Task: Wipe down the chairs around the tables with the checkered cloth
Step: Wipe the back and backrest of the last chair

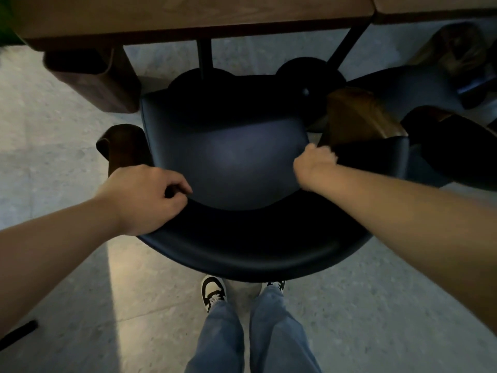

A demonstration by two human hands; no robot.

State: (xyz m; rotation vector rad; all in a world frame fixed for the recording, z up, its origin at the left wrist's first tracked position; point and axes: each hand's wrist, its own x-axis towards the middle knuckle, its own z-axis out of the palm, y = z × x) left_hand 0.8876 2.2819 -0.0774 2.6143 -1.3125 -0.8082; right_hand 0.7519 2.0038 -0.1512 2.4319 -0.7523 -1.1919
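Both hands on a dark padded chair pulled just clear of the counter.

It looks heavy, stiff-framed and smooth-skinned; the curved backrest is the sound hold. Left hand curls over it, right hand grips the armrest. No checkered cloth visible.

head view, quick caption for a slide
Both hands, left and right, grip a dark chair's backrest by a table.
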